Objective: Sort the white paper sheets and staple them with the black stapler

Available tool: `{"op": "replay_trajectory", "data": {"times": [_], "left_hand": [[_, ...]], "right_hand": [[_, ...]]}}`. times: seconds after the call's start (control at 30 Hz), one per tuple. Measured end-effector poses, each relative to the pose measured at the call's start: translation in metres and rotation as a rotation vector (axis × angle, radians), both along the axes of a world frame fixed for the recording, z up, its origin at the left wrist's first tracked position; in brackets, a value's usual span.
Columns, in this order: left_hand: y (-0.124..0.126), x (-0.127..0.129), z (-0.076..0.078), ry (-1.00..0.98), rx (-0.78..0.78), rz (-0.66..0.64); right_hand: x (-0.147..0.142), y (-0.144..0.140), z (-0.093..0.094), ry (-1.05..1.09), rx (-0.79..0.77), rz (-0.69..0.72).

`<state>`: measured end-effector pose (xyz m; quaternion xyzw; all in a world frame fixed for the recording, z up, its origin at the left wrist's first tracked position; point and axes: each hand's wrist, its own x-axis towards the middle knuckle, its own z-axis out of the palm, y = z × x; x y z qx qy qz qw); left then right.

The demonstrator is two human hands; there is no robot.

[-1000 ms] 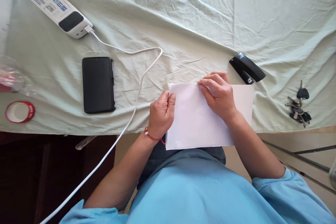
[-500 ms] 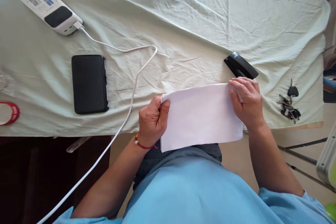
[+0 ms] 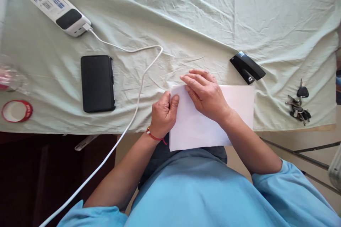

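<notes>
A stack of folded white paper lies partly over the table's front edge, close to my body. My left hand is closed on its left edge, thumb on top and fingers beneath. Across the paper's upper edge lies my right hand, its fingers stretched out together and pointing left, the thumb below them on the sheet. The undersides of the right fingers are hidden. Just beyond the paper's upper right corner rests a black stapler.
A black phone-like device lies left of the paper, with a white power bank behind it. From the power bank a white cable runs forward over the table edge. Red tape sits far left; keys lie right.
My right hand has moved left along the paper's upper edge, from the right corner to near the left end. My left hand keeps its grip. The view has shifted slightly.
</notes>
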<state>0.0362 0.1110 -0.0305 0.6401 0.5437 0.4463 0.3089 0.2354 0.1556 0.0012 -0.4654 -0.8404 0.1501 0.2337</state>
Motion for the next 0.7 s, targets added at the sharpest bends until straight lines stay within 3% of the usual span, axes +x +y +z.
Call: {"op": "replay_trajectory", "data": {"times": [0.27, 0.47, 0.7], "left_hand": [[0.000, 0.005, -0.006, -0.078, 0.071, 0.004], [0.000, 0.005, -0.006, -0.093, 0.067, -0.014], [0.001, 0.002, 0.014, -0.066, -0.156, -0.054]], "right_hand": [[-0.017, -0.005, -0.006, 0.005, -0.052, 0.061], [-0.018, -0.002, -0.007, 0.136, -0.036, 0.052], [-0.016, 0.008, -0.007, 0.217, -0.006, -0.001]]}}
